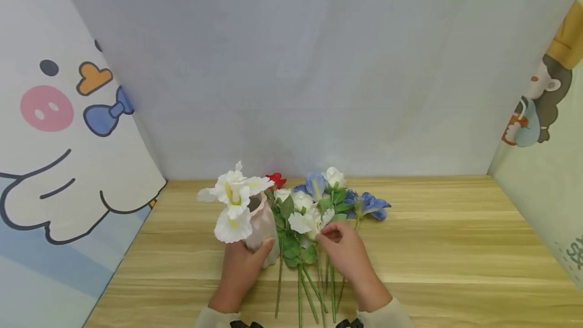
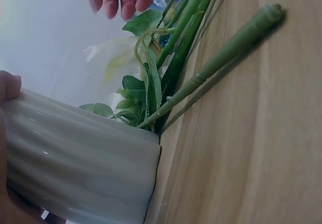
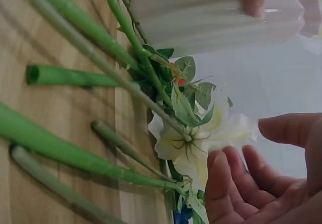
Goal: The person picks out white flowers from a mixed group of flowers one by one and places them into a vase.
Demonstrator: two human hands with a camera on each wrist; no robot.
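Observation:
My left hand (image 1: pixel 241 267) grips a pale ribbed vase (image 1: pixel 263 228), with the thumb on its near side. At the vase's mouth a large white artificial iris (image 1: pixel 234 191) leans out to the left. Its stem is hidden. The vase's base (image 2: pixel 151 183) stands at the tabletop in the left wrist view. Over the loose flowers, my right hand (image 1: pixel 348 254) has its fingertips at another white iris (image 1: pixel 302 222) lying in the bunch. In the right wrist view, thumb and fingers of the right hand (image 3: pixel 271 168) stand apart beside this iris's petals.
Right of the vase lie artificial flowers on the wooden table (image 1: pixel 432 257), their green stems (image 1: pixel 300 292) pointing toward me. Among them are white roses (image 1: pixel 334 177), blue irises (image 1: pixel 373 206) and a red flower (image 1: pixel 276 180). A pale cloth backdrop (image 1: pixel 319 75) hangs behind.

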